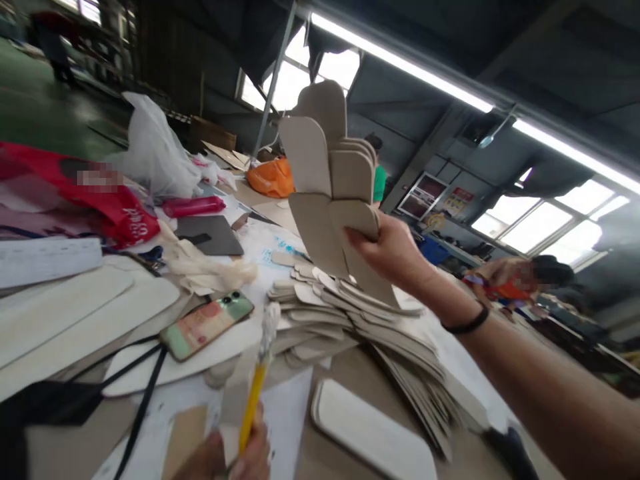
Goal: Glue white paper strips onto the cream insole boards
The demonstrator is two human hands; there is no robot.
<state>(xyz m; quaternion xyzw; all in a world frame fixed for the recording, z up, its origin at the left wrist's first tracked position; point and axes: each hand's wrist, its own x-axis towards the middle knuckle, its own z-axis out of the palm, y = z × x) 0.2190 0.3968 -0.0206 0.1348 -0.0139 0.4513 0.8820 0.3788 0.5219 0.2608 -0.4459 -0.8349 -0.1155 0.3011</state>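
Note:
My right hand (393,250) is raised over the table, closed around the lower edge of a fan of rounded beige cardboard pieces (313,230). The pieces overlap in stepped rows. Near the bottom edge my left hand (240,450) is closed on a brush (254,400) with a yellow handle and a whitish, caked tip pointing up. A pale piece lies beside that hand; whether the fingers touch it I cannot tell. Below the raised fan spreads a messy pile of similar cardboard pieces (320,320). A neat small stack (375,427) lies closer to me.
A phone in a patterned case (207,327) lies left of the pile, with black straps beside it. Long pale panels (75,313), a red bag (115,213), a clear plastic bag (157,147) and an orange bag (270,179) are farther left and back. Another person (520,280) bends at the right.

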